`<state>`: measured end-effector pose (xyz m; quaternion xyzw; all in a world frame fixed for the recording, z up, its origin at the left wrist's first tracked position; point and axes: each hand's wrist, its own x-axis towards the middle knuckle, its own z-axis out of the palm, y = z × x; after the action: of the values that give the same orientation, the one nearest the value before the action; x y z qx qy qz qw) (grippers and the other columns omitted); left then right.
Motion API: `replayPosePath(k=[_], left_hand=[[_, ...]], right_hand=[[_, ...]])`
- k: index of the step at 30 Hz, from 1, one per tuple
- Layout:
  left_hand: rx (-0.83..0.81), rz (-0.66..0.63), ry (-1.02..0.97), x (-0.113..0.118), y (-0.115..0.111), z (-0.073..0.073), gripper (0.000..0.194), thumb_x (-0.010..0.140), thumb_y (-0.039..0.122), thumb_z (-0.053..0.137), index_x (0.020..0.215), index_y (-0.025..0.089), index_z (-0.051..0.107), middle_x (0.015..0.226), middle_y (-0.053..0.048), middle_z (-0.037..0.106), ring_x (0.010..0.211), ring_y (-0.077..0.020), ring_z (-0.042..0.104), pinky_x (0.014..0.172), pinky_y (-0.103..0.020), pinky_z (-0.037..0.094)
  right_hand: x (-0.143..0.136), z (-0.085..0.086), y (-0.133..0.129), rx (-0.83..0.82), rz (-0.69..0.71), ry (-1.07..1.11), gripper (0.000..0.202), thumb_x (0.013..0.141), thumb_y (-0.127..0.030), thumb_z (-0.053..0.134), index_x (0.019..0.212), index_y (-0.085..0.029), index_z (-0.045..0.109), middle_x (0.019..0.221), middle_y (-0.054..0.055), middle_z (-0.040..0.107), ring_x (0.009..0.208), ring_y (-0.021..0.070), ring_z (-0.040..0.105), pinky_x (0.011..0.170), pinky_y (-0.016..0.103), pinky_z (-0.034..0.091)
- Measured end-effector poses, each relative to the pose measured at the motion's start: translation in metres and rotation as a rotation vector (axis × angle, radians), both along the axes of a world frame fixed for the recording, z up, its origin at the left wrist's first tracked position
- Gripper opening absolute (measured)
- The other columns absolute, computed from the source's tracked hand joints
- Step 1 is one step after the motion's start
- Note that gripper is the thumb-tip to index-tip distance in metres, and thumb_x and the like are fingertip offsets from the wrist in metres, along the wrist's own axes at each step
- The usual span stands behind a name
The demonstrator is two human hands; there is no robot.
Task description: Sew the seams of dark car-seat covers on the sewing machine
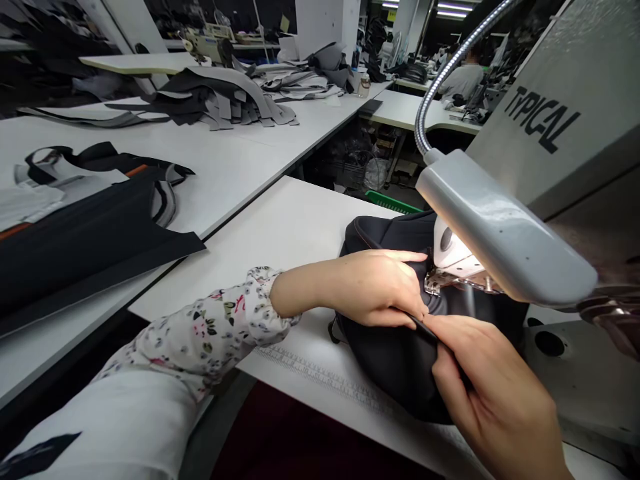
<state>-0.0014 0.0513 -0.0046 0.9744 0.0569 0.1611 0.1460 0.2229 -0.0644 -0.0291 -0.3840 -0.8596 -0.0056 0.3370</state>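
Note:
A black leather-like cover is bunched on the sewing table under the head of a sewing machine. My left hand lies over it beside the presser foot, its index finger stretched toward the foot while thumb and other fingers pinch a folded edge. Just in front, my right hand pinches the same raised edge between thumb and fingers. The fingertips of both hands meet there. The needle itself is hard to make out behind the foot.
A lamp on a bendable metal neck hangs over the machine at right. Dark cut panels lie on the left table, with grey pieces piled farther back. A green basket stands behind the cover. A person sits in the background.

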Motion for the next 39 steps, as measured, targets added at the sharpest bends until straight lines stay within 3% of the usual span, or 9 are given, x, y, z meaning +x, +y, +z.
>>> replayPosePath(k=[8,17,25,32,35,39], left_hand=[[0.146,0.055,-0.099,0.0,-0.008,-0.019,0.027,0.106,0.025,0.053,0.122,0.015,0.073,0.126,-0.007,0.077,0.119,-0.0193,0.07,0.125,-0.037,0.041],[0.338,0.414,-0.359,0.029,-0.045,-0.05,0.03,0.107,0.019,0.044,0.103,0.013,0.073,0.1,-0.005,0.078,0.094,-0.0163,0.07,0.114,-0.036,0.052],[0.49,0.686,-0.439,0.049,-0.076,-0.054,0.029,0.1,0.009,0.045,0.111,0.005,0.071,0.095,-0.009,0.075,0.095,-0.0195,0.07,0.115,-0.039,0.052],[0.607,0.752,-0.398,0.062,-0.087,-0.057,0.038,0.098,0.006,0.038,0.118,-0.002,0.07,0.107,-0.015,0.075,0.109,-0.0262,0.07,0.114,-0.044,0.053],[0.619,0.75,-0.384,0.063,-0.088,-0.058,0.038,0.099,0.006,0.039,0.12,-0.003,0.07,0.111,-0.016,0.075,0.111,-0.0276,0.07,0.113,-0.046,0.053],[0.629,0.75,-0.348,0.062,-0.088,-0.056,0.038,0.097,0.005,0.04,0.119,-0.001,0.071,0.109,-0.015,0.076,0.11,-0.0265,0.07,0.113,-0.046,0.052]], right_hand=[[0.014,0.005,0.015,-0.007,-0.011,-0.066,0.027,0.1,-0.013,0.051,0.122,-0.018,0.065,0.112,0.006,0.072,0.106,0.0171,0.066,0.097,0.029,0.051],[0.031,-0.005,0.033,0.103,-0.005,-0.038,0.027,0.096,-0.011,0.054,0.118,-0.02,0.067,0.112,0.006,0.075,0.105,0.0215,0.072,0.098,0.037,0.057],[0.034,-0.008,0.04,0.138,0.006,-0.004,0.027,0.094,-0.008,0.056,0.114,-0.019,0.069,0.109,0.006,0.077,0.102,0.0209,0.074,0.095,0.038,0.061],[0.04,-0.02,0.04,0.094,0.039,0.067,0.033,0.095,-0.009,0.052,0.123,-0.017,0.069,0.122,0.01,0.074,0.115,0.0227,0.071,0.103,0.041,0.056],[0.055,-0.043,0.024,0.101,-0.111,0.21,0.037,0.099,-0.016,0.052,0.132,-0.02,0.067,0.132,0.011,0.071,0.123,0.0259,0.067,0.109,0.047,0.051],[0.093,-0.104,-0.007,0.082,-0.66,0.444,0.051,0.102,-0.038,0.055,0.15,-0.021,0.054,0.146,0.016,0.061,0.138,0.0367,0.055,0.114,0.064,0.041]])
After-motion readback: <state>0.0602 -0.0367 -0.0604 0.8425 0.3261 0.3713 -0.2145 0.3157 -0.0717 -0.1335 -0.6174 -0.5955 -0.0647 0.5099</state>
